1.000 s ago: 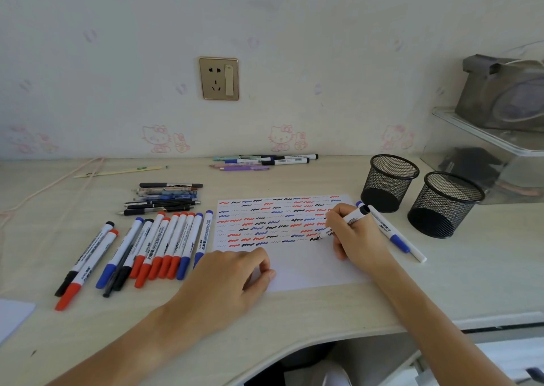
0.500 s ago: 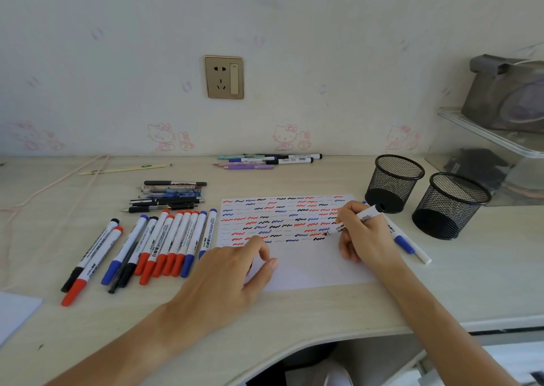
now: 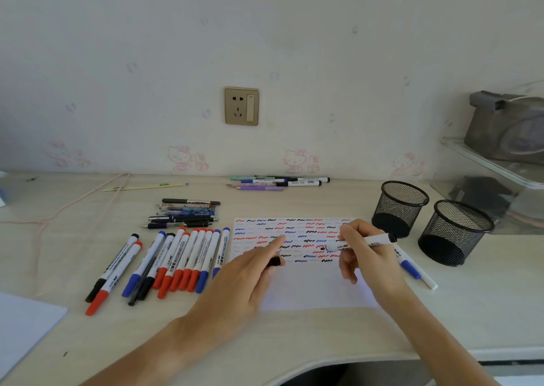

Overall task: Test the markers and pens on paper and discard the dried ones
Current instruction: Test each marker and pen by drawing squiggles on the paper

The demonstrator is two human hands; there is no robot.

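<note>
A white paper sheet (image 3: pixel 309 291) lies on the desk, its upper half filled with red, blue and black squiggles. My right hand (image 3: pixel 368 256) grips an uncapped black whiteboard marker (image 3: pixel 362 243) held level over the squiggles, its tip pointing left. My left hand (image 3: pixel 247 273) hovers over the paper's left side and pinches a small black cap (image 3: pixel 273 262), index finger stretched toward the marker tip. A row of red, blue and black markers (image 3: pixel 182 262) lies left of the paper. Behind that row sits a pile of dark pens (image 3: pixel 185 213).
Two black mesh cups (image 3: pixel 399 209) (image 3: pixel 453 232) stand to the right of the paper. A blue-capped marker (image 3: pixel 412 268) lies beside my right wrist. More pens (image 3: pixel 279 182) lie by the wall. A clear shelf (image 3: pixel 494 179) is far right, another sheet (image 3: pixel 23 326) lower left.
My right hand has lifted the marker off the paper and turned it level. My left hand has risen from the paper's lower edge toward the marker tip, and the black cap now shows.
</note>
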